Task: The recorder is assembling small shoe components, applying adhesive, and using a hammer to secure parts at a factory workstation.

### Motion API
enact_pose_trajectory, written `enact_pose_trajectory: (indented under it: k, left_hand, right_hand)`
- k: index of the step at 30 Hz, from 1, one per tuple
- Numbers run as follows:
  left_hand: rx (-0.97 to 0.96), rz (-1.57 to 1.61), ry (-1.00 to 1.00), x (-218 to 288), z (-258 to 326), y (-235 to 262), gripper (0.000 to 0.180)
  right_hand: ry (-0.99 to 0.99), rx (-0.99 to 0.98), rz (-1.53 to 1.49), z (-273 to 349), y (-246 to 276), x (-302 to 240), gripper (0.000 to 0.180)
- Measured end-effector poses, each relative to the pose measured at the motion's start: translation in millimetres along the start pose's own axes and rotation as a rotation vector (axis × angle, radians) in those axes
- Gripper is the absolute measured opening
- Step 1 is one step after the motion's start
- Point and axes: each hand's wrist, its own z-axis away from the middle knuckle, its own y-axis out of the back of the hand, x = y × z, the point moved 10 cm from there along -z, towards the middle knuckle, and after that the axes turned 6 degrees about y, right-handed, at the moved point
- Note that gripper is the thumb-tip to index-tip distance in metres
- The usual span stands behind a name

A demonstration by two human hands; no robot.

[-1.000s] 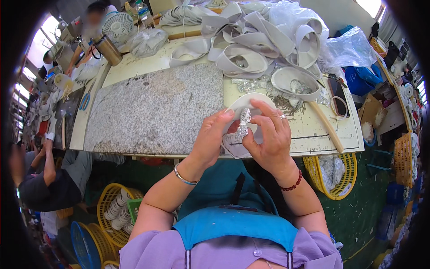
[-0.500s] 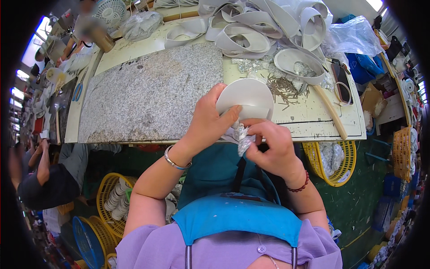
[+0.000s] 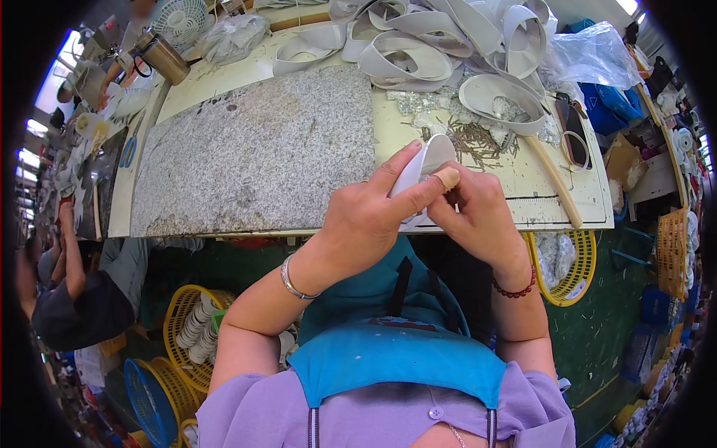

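Note:
A white band loop [image 3: 427, 160] is pinched between both hands just above the near edge of the workbench [image 3: 560, 205]. My left hand [image 3: 367, 216] grips its left side with thumb and forefinger. My right hand [image 3: 478, 213], with a taped fingertip, presses against the loop's lower right side. A silver bracelet circles my left wrist and a red bead bracelet my right wrist. Whatever lies between my palms is hidden.
A grey granite slab [image 3: 254, 160] covers the bench's left half. A heap of white band loops [image 3: 441, 37] and thin metal pins [image 3: 478, 142] lie at the back right. Yellow baskets [image 3: 567, 257] stand below. Another person [image 3: 67, 291] sits at left. A metal flask [image 3: 160, 56] stands far left.
Both hands shifted right and slightly up with the white loop. The loop has turned edge-on, and the crinkled shiny piece seen earlier between the fingers is no longer visible.

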Motion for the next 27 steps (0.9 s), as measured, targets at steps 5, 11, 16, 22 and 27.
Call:
enact_pose_trajectory:
  k: [5,11,16,22,27]
  left_hand:
    - [-0.052,-0.013,0.062,4.6,-6.9,8.3,0.043]
    - [0.055,-0.025,0.054,-0.4,-2.5,15.6,0.023]
    - [0.140,0.120,0.114,-6.4,-0.3,20.1,0.013]
    - [0.030,0.352,0.251,-22.3,2.8,9.3,0.016]
    - [0.039,0.343,0.293,-19.8,-1.9,15.7,0.012]
  right_hand:
    - [-0.169,0.011,-0.350,4.0,-3.9,21.6,0.012]
    - [-0.032,0.174,-0.372,10.7,3.0,4.4,0.013]
    - [0.141,0.276,-0.256,16.0,9.7,-10.7,0.019]
    - [0.242,0.264,-0.087,13.1,10.5,-36.9,0.029]
    - [0.307,0.288,0.016,14.6,11.5,-37.9,0.029]
